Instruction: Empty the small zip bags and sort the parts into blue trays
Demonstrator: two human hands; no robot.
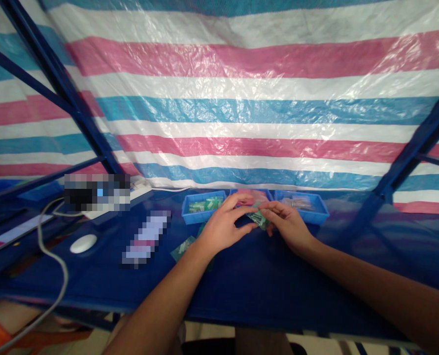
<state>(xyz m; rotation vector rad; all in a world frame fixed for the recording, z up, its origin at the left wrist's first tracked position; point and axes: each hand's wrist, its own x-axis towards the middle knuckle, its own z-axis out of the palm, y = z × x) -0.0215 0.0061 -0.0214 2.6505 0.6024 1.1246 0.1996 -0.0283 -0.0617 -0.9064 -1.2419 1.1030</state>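
Observation:
A small clear-and-green plastic packet [257,217] with thin parts inside is between my two hands, just in front of the middle tray. My left hand [226,223] is closed on its left side, fingers and thumb reaching to its edge. On the other side, the fingertips of my right hand [284,220] pinch the packet. A similar packet [183,248] lies flat on the table beside my left forearm. More green material beneath that forearm is partly hidden. Behind my hands, a blue middle tray [267,193] with pinkish-red contents is partly covered by them.
A blue left tray [200,217] holds green-and-white packets, and a blue right tray [317,216] holds clear bags. A blurred-out phone-like object [145,240] and a white oval object [83,243] lie left. A white cable [42,241] hangs over the table edge. Striped sheeting [241,113] stands behind.

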